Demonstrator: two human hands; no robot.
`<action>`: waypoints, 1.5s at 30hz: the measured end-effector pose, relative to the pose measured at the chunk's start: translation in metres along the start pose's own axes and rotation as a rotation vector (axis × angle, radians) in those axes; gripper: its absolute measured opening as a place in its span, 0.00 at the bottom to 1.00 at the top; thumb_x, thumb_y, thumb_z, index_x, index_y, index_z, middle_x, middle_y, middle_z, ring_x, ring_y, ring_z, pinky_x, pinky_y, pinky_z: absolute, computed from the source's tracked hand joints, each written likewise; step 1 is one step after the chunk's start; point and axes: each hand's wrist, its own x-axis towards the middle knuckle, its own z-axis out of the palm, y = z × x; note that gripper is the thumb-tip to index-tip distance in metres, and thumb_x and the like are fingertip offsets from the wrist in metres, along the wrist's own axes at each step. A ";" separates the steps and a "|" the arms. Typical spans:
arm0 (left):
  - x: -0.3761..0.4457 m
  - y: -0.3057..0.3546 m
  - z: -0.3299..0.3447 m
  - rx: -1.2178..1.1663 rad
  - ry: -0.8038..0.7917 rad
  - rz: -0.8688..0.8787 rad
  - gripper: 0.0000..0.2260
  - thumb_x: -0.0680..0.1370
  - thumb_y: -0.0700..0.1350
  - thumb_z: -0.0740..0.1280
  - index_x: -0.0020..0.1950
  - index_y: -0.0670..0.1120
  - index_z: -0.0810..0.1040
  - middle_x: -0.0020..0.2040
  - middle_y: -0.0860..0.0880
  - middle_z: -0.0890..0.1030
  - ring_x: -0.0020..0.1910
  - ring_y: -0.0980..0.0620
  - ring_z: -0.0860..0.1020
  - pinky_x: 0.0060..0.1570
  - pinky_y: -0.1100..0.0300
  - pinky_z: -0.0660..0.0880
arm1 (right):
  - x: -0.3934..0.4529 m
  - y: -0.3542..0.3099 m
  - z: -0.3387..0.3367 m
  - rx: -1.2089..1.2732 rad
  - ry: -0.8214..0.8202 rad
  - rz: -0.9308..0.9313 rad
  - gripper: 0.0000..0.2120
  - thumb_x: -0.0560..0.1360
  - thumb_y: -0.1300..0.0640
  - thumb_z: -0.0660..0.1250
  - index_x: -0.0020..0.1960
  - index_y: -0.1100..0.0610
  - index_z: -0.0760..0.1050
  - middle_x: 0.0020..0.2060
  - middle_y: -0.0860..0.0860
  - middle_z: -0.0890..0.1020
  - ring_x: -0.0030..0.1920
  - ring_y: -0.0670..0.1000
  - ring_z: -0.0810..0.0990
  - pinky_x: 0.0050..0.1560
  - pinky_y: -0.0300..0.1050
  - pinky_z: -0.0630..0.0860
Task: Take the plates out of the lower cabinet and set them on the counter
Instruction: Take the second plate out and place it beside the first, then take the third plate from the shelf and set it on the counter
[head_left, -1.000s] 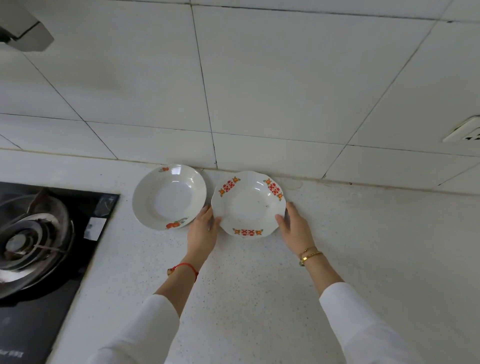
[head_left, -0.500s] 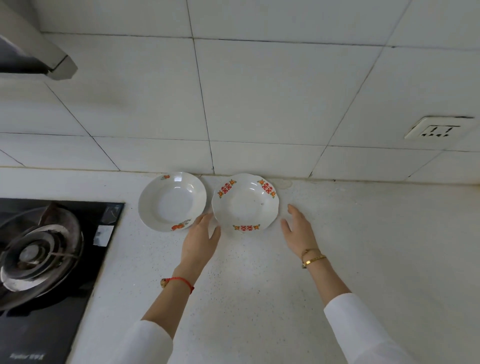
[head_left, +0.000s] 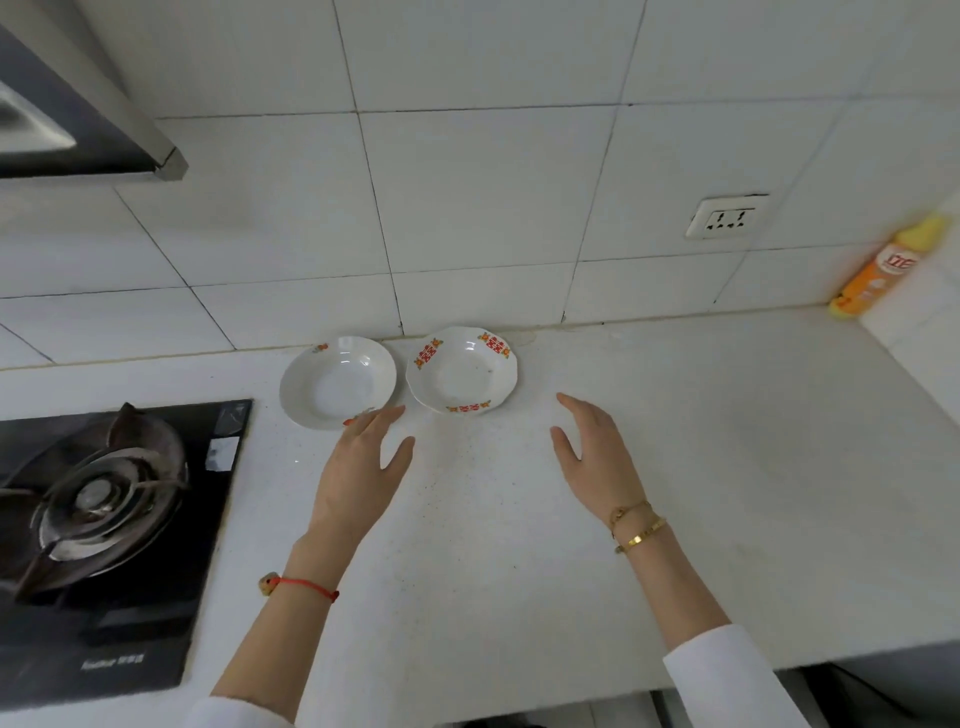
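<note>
plates: two (head_left: 337, 382) (head_left: 461, 370) side by side on table (head_left: 675, 441) at 12 o'clock against wall, clear of stove (head_left: 98, 499) | our left hand (head_left: 358, 467), right hand (head_left: 597, 457): spread wide, empty, just short of them | judged: placement done

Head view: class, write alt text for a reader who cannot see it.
Two white plates, a scalloped plate with red motifs and a plain-rimmed plate, sit side by side on a white counter against the tiled wall. Both empty hands, left hand and right hand, hover nearby; a gas burner lies left.
</note>
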 end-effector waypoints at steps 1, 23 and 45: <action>-0.009 0.003 -0.004 -0.005 0.000 0.014 0.19 0.78 0.48 0.67 0.68 0.47 0.75 0.64 0.49 0.78 0.64 0.47 0.75 0.62 0.54 0.72 | -0.011 -0.003 -0.004 0.007 0.009 -0.001 0.21 0.80 0.55 0.59 0.72 0.56 0.65 0.67 0.53 0.72 0.70 0.52 0.66 0.69 0.40 0.62; -0.281 0.083 -0.015 -0.074 0.110 0.093 0.17 0.79 0.47 0.65 0.68 0.48 0.74 0.64 0.52 0.78 0.63 0.53 0.75 0.62 0.65 0.66 | -0.275 0.021 -0.092 -0.015 -0.023 -0.081 0.21 0.81 0.54 0.58 0.72 0.55 0.64 0.68 0.51 0.71 0.71 0.49 0.64 0.68 0.35 0.57; -0.468 0.140 0.030 -0.075 0.028 -0.036 0.17 0.79 0.47 0.65 0.67 0.49 0.75 0.62 0.52 0.79 0.60 0.54 0.76 0.58 0.65 0.69 | -0.451 0.103 -0.137 -0.001 -0.086 -0.007 0.20 0.80 0.53 0.59 0.71 0.53 0.66 0.68 0.49 0.72 0.70 0.49 0.67 0.65 0.37 0.61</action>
